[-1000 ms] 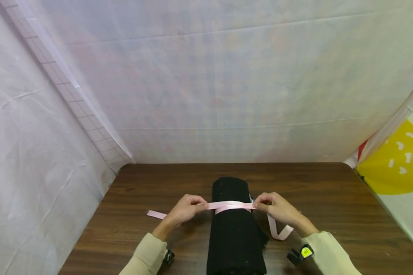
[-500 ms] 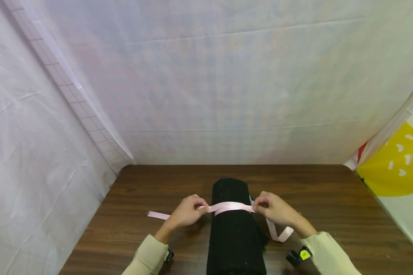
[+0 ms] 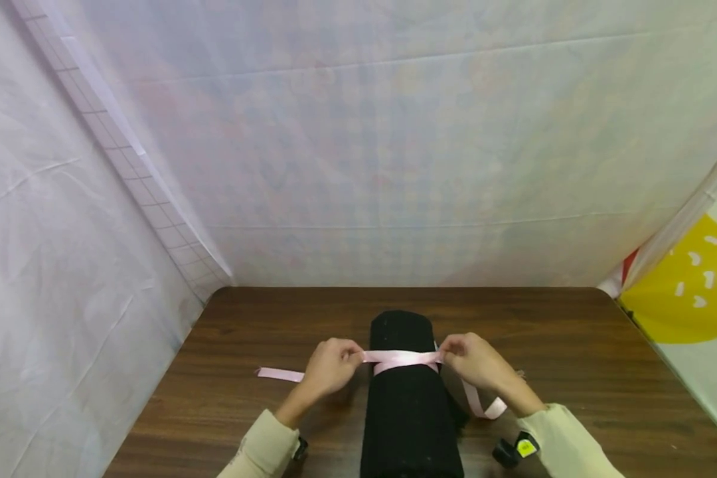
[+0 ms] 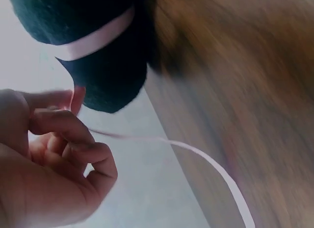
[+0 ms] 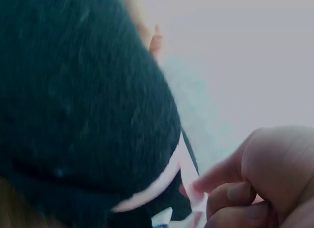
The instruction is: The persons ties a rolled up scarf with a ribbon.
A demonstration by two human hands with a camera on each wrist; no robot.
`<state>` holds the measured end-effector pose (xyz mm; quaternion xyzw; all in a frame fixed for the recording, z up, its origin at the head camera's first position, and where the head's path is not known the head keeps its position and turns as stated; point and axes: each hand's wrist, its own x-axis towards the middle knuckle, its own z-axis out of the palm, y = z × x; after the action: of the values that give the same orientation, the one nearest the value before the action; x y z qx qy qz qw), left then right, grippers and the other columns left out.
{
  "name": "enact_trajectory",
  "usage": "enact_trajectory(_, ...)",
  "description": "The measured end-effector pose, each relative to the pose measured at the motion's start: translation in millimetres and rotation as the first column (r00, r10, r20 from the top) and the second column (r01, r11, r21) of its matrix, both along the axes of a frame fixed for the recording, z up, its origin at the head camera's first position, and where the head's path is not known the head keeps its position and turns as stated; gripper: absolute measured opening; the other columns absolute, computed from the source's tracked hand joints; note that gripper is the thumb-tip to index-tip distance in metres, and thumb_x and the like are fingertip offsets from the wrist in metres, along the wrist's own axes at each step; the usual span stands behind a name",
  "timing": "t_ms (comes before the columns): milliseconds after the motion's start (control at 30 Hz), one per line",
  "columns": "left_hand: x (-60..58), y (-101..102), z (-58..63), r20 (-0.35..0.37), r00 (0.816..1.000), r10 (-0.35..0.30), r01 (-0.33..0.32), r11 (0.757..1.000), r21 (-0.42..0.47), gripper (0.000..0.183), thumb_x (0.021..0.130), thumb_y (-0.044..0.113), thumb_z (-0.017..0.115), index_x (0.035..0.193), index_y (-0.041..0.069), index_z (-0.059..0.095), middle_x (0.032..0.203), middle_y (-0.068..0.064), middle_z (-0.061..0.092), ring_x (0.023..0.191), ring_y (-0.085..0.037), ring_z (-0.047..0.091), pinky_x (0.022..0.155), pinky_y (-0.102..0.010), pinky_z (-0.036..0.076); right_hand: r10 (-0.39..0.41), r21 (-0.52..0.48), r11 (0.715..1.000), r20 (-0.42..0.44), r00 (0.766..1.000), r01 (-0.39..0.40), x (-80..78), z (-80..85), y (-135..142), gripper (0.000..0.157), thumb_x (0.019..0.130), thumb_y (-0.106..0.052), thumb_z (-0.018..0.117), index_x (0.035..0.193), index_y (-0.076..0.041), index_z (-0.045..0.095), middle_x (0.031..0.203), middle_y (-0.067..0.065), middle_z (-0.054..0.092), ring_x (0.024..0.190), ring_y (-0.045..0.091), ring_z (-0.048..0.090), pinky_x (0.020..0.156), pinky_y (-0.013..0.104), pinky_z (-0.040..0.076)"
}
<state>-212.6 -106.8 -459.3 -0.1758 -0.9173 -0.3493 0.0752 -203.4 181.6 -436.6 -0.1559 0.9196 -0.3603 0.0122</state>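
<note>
A black rolled cloth (image 3: 411,418) lies lengthwise on the table, with a pink ribbon (image 3: 403,358) wrapped round it and crossed on top. My left hand (image 3: 331,366) pinches the ribbon at the roll's left side, and my right hand (image 3: 475,362) pinches it at the right. Between them the ribbon is stretched across the roll. In the left wrist view a loose ribbon tail (image 4: 216,166) trails from the left fingers over the table. On the right another ribbon tail (image 3: 484,408) hangs folded below the hand. The right wrist view shows the ribbon band (image 5: 152,191) against the fuzzy roll.
The dark wood table (image 3: 263,425) ends at a pale hanging curtain (image 3: 358,166) at the back. More sheeting (image 3: 66,299) hangs on the left. A yellow printed shape (image 3: 684,285) shows past the table's right edge. Wrist-worn devices (image 3: 516,448) sit low by the forearms.
Both hands stay at the sides of the roll, pinching the ribbon. The top strand bowed slightly upward half a second ago and is straighter now. The hands have shifted only slightly.
</note>
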Motion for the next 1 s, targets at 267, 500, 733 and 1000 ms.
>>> enact_trajectory(267, 6.0, 7.1, 2.7, 0.214, 0.977, 0.021, -0.069, 0.973, 0.220, 0.012, 0.096, 0.011, 0.060, 0.092, 0.008, 0.070, 0.060, 0.000, 0.068, 0.044, -0.012, 0.060, 0.046, -0.026, 0.045, -0.129, -0.183, 0.969, 0.195, 0.972, 0.165, 6.6, -3.2, -13.1, 0.011, 0.097, -0.010, 0.054, 0.098, -0.003, 0.063, 0.069, 0.002, 0.055, 0.058, 0.015, 0.049, 0.051, 0.028, 0.039)
enact_trajectory(500, 0.9, 11.4, -3.6, 0.224, 0.975, -0.004, -0.097, 0.893, 0.439, 0.014, 0.096, 0.011, 0.063, 0.094, -0.001, 0.071, 0.082, -0.016, 0.072, 0.067, -0.025, 0.068, 0.057, -0.026, 0.052, -0.193, -0.315, 0.903, 0.311, 0.931, 0.292, 7.9, -5.7, -21.2, 0.014, 0.099, -0.014, 0.052, 0.100, -0.004, 0.061, 0.061, 0.004, 0.054, 0.043, 0.012, 0.039, 0.039, 0.025, 0.030)
enact_trajectory(733, 0.9, 25.0, -4.6, 0.323, 0.943, -0.080, -0.201, 0.638, 0.744, 0.021, 0.097, 0.003, 0.059, 0.106, -0.015, 0.063, 0.097, -0.020, 0.071, 0.087, -0.022, 0.070, 0.083, -0.040, 0.058, -0.238, -0.421, 0.844, 0.264, 0.935, 0.333, 6.0, -6.5, -24.2, 0.013, 0.095, -0.010, 0.059, 0.095, 0.002, 0.064, 0.071, 0.006, 0.064, 0.046, 0.011, 0.042, 0.043, 0.026, 0.037)
enact_trajectory(1000, 2.9, 32.2, -4.2, 0.369, 0.907, -0.203, -0.265, 0.405, 0.875, 0.021, 0.100, 0.001, 0.053, 0.113, -0.016, 0.054, 0.096, -0.010, 0.067, 0.088, -0.016, 0.069, 0.086, -0.035, 0.057, -0.293, -0.519, 0.763, 0.253, 0.922, 0.385, 2.7, -12.1, -29.7, 0.011, 0.092, -0.008, 0.065, 0.094, 0.003, 0.064, 0.076, 0.006, 0.065, 0.051, 0.014, 0.051, 0.049, 0.025, 0.043)
